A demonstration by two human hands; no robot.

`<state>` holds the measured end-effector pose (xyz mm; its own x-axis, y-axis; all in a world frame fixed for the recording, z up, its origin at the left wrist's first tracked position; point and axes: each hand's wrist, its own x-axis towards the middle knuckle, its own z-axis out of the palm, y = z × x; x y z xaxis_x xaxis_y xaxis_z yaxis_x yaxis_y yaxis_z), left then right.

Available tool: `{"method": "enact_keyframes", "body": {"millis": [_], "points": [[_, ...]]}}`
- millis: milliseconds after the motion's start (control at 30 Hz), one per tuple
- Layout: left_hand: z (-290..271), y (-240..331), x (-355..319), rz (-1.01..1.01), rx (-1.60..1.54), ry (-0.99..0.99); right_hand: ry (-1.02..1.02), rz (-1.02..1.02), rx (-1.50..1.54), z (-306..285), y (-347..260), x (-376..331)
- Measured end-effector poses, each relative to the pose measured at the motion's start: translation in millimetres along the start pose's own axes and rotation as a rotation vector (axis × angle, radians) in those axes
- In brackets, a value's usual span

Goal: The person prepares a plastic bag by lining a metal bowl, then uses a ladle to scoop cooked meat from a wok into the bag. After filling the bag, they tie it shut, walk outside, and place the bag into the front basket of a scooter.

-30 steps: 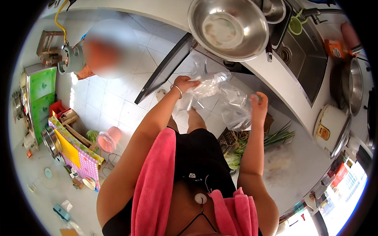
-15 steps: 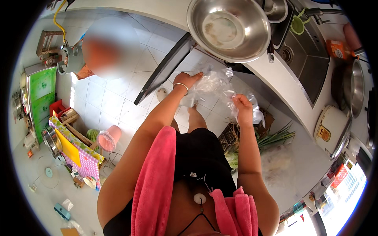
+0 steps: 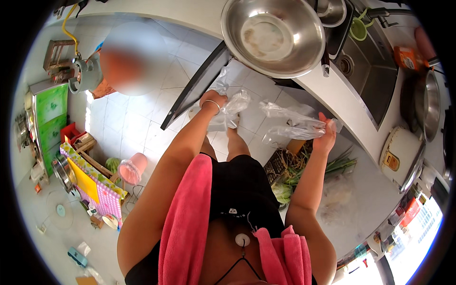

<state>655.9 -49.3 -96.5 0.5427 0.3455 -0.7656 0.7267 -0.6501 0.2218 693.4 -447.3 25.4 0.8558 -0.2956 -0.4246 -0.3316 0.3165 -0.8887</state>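
Observation:
My left hand [image 3: 212,99], with a bangle on the wrist, is closed on a bunched clear plastic bag [image 3: 236,103] that hangs to its right. Out to the right, my right hand [image 3: 325,137] grips another clear plastic bag [image 3: 292,118], whose loose end trails leftward. A gap with floor tiles showing separates the two bags. Both hands are in mid-air below the counter edge, near an open dark-edged cabinet door [image 3: 194,85]. Part of each hand's grip is hidden by crumpled film.
On the counter stands a large steel basin [image 3: 228,40], beside a sink [image 3: 375,71] with a green strainer [image 3: 358,31]. A rice cooker [image 3: 392,154] is at right. Below lie a dark crate [image 3: 275,165] and green onions [image 3: 336,166]. A pink bin [image 3: 133,166] stands left; a blurred person is behind.
My hands have moved apart, the left one slightly left and down, the right one to the right. The film that was bunched between them now hangs as two separate pieces.

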Motion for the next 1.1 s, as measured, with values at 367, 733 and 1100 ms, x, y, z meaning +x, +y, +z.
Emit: {"method": "enact_keyframes", "body": {"millis": [367, 733, 1100], "points": [[-2, 45, -14, 0.094, -0.108, -0.013, -0.463, 0.027, -0.909, 62, 30, -56], [8, 41, -27, 0.106, 0.135, -0.232, -0.087, -0.062, 0.073, 99, 16, -39], [54, 7, 24, 0.024, -0.608, -0.257, -0.702, -0.243, -1.268, 79, 99, -28]]}}
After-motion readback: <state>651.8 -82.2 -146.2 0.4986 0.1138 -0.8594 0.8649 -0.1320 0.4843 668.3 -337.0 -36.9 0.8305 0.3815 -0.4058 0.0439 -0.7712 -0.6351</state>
